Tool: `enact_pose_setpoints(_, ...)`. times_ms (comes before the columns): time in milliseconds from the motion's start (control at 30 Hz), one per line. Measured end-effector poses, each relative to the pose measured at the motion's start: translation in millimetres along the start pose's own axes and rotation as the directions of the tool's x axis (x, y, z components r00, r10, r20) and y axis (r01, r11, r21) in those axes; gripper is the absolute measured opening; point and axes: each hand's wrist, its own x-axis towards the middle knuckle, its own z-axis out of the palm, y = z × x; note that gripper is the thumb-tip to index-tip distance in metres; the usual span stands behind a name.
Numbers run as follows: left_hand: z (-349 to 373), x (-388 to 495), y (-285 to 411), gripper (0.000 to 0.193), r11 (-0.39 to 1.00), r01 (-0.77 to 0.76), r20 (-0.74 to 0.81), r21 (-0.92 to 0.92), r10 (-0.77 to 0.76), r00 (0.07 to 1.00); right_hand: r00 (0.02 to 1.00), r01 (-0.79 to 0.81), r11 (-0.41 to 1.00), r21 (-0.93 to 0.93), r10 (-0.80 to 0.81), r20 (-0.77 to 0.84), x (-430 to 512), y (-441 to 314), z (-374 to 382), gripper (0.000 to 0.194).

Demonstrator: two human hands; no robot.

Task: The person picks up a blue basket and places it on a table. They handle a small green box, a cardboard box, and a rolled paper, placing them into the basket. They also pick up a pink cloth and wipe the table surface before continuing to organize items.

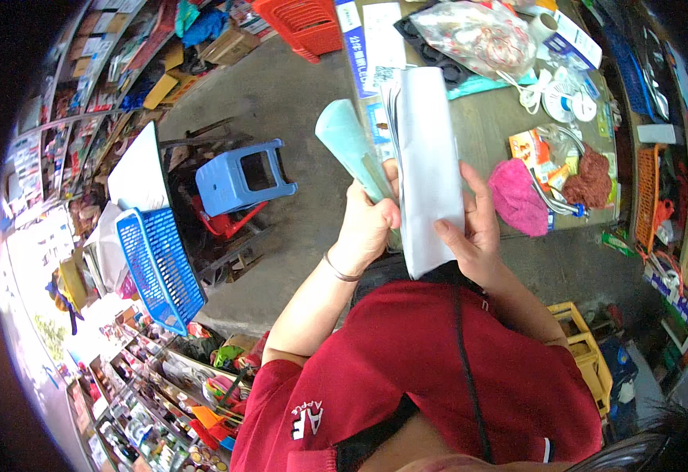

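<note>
My left hand (pixel 369 219), a bangle at its wrist, grips a pale green rolled or folded sheet (pixel 347 138) against a stack of folded white sheets (pixel 429 159). The stack stands lengthwise in front of my chest, its layered edges turned to the left. My right hand (pixel 477 230) holds the stack's right side, thumb across its face and fingers behind. The green piece leans out to the left, apart from the stack at its far end. Beyond my right hand a pink cloth (pixel 518 197) lies on the table (pixel 477 127).
The table also bears a clear plastic bag (pixel 480 38), a white spool (pixel 559 100), a brown scrubber-like bundle (pixel 589 177) and a flexible metal hose (pixel 547 197). On the left stand a blue plastic stool (pixel 232 177) and a blue basket (pixel 161 265). A red crate (pixel 305 26) is farther off.
</note>
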Motion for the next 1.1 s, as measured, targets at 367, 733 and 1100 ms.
enact_pose_setpoints(367, -3.1, -18.6, 30.2, 0.065, 0.987, -0.160, -0.070, 0.015, 0.161, 0.984, 0.983, 0.075, 0.958, -0.276, -0.024, 0.181, 11.9, 0.2, 30.0, 0.060)
enact_pose_setpoints(733, -56.1, -74.4, 64.8, 0.098, 0.968, -0.221, -0.084, 0.117, 0.232, 0.969, 0.908, 0.263, 0.865, -0.427, -0.072, 0.413, 21.9, 1.9, 112.8, 0.086)
enact_pose_setpoints(1100, -175.2, -150.8, 125.1, 0.065, 0.876, -0.478, -0.132, -0.073, 0.466, 0.875, 0.807, 0.065, 0.995, -0.078, -0.007, 0.590, 32.3, 13.3, 242.5, 0.058)
